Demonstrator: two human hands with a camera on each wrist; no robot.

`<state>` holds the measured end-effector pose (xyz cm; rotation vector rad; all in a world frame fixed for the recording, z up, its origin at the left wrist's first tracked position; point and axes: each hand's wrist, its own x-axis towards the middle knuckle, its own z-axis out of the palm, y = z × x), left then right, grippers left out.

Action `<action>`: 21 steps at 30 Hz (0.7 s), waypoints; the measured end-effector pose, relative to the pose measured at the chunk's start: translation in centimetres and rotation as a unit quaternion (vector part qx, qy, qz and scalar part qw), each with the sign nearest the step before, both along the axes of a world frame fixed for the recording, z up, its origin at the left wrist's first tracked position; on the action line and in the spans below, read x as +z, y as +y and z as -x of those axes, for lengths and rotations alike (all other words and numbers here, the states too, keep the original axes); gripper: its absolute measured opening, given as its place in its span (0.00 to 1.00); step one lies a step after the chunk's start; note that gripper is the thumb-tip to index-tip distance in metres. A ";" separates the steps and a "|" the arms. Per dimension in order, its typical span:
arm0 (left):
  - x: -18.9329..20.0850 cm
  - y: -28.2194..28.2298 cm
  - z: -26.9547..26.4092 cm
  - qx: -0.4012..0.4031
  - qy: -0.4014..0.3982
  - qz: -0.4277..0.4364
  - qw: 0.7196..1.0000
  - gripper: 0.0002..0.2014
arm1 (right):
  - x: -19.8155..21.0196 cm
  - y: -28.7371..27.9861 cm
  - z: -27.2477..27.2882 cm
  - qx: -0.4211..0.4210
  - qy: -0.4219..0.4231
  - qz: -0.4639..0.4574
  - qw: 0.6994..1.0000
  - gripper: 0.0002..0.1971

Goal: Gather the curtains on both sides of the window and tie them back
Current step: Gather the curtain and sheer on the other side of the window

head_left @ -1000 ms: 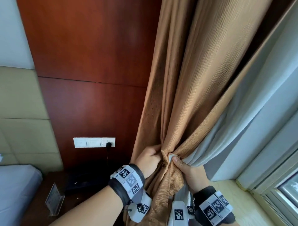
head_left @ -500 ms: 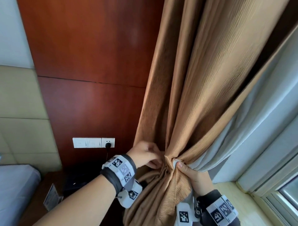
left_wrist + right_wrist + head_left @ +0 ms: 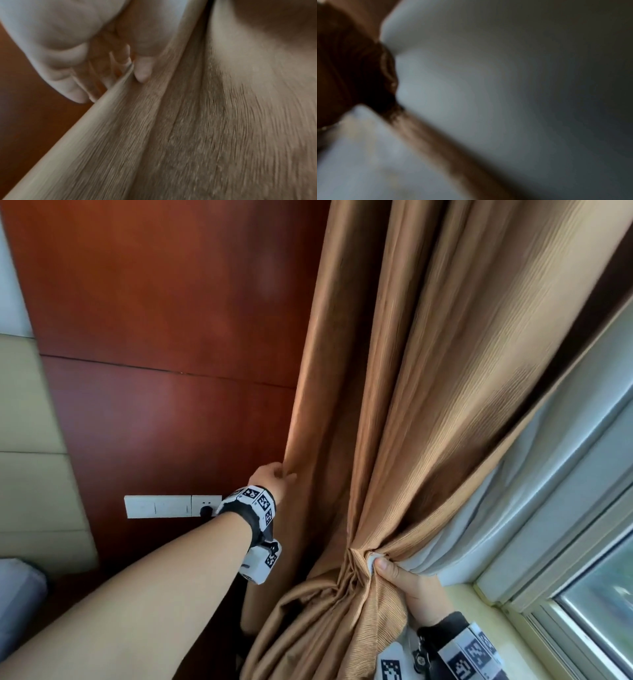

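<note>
Head view: right hand (image 3: 416,590) clamps the gathered waist of the brown curtain (image 3: 428,405), thumb on top, with the grey lining (image 3: 513,508) caught in the same bunch. Left hand (image 3: 274,484) is above and to the left of that grip, its fingers curled round the curtain's outer edge, close to the wood wall panel (image 3: 171,337). Left wrist view confirms this: fingertips (image 3: 142,73) pinch the hem fold. Right wrist view is blurred and adds nothing on the hold. 1 slack fold hangs between the 2 grips. Nothing to tie with is visible.

Judgement: gathering of this side is unfinished.

Recommended: draw the held edge down and across to the right-hand bunch. Keep the right clamp tight so no pleats slip. Enclose all folds in 1 grip before tying.

Risk: lining slipping out beneath the thumb.
</note>
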<state>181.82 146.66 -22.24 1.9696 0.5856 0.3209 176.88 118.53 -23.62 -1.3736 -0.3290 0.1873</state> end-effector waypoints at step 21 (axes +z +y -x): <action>-1.4 -10.5 8.4 -0.240 -0.135 0.201 0.940 0.18 | 0.5 1.4 -2.4 0.090 0.009 -0.031 0.995 0.46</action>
